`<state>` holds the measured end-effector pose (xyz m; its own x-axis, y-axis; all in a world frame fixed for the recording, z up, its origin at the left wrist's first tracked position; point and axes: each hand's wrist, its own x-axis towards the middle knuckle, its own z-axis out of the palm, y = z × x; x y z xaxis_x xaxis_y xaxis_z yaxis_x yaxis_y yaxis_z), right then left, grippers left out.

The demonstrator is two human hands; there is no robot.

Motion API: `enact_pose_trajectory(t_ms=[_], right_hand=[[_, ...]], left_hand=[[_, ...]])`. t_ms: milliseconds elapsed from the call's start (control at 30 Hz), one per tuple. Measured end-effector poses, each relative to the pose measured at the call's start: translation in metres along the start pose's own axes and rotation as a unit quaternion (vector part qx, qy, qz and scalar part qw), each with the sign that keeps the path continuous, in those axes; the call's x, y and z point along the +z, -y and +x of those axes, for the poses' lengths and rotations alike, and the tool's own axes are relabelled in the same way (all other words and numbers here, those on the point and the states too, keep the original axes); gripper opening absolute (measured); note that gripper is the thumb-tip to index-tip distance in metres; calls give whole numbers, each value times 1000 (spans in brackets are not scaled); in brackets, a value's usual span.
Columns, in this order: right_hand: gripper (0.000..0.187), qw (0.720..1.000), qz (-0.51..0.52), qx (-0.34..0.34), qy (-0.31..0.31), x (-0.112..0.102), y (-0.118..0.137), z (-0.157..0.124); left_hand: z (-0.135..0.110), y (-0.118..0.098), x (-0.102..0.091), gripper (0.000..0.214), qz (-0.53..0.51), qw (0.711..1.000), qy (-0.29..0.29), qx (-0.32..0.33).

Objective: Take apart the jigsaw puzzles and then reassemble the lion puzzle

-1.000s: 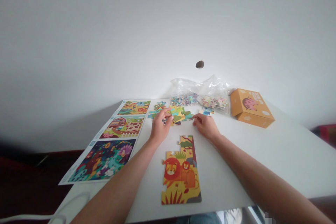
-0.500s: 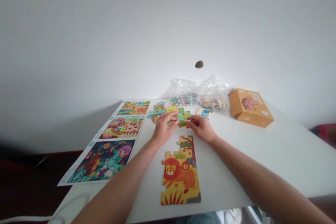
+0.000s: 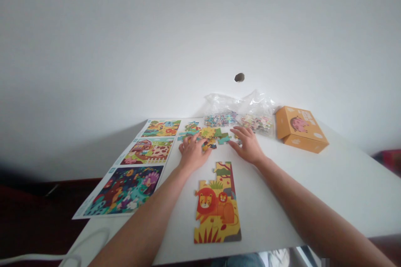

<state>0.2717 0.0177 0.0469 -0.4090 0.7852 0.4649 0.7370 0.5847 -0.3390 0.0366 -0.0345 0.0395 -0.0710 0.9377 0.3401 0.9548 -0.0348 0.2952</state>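
Note:
A heap of loose puzzle pieces (image 3: 209,133) lies at the far middle of the white table (image 3: 313,192). My left hand (image 3: 192,152) rests flat at the heap's near left edge, fingers spread over several pieces. My right hand (image 3: 247,145) lies flat with its fingers stretched out at the heap's right side, covering a small blue piece. Neither hand grips anything. Nearer to me lies a partly joined lion puzzle (image 3: 216,206), between my two forearms.
A sheet of picture cards (image 3: 138,164) lies along the table's left side. Two clear bags of pieces (image 3: 239,114) stand at the back against the white wall. An orange box (image 3: 300,128) sits at the back right. A white cable (image 3: 78,246) runs by the near left corner.
My hands were pinching pieces together in the heap; now both have let go and lie flat and apart, the right one shifted right and farther back.

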Motion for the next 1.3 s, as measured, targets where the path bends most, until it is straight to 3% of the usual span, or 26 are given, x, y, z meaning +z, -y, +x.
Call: enact_pose_trajectory(t_ms=[67, 167, 367, 533, 633, 867, 1133, 1300], right_hand=[[53, 994, 6, -57, 88, 3, 9, -2], [55, 988, -9, -37, 149, 4, 15, -2], [39, 991, -63, 59, 107, -1, 13, 1], [39, 993, -43, 24, 104, 0, 17, 1], [44, 991, -29, -5, 133, 3, 19, 0], [52, 980, -13, -30, 197, 6, 17, -1], [47, 981, -6, -15, 192, 5, 19, -1], [46, 981, 6, -12, 192, 5, 19, -2]], left_hand=[[0, 0, 0, 37, 7, 1000, 6, 9], [0, 0, 0, 46, 34, 999, 23, -3], [1, -1, -1, 64, 58, 997, 27, -39], [0, -3, -2, 53, 45, 995, 55, 72], [0, -2, -1, 50, 36, 992, 76, 94], [1, -2, 0, 48, 42, 993, 68, 85], [3, 2, 3, 57, 81, 996, 20, -29], [2, 1, 2, 53, 76, 997, 25, 13]])
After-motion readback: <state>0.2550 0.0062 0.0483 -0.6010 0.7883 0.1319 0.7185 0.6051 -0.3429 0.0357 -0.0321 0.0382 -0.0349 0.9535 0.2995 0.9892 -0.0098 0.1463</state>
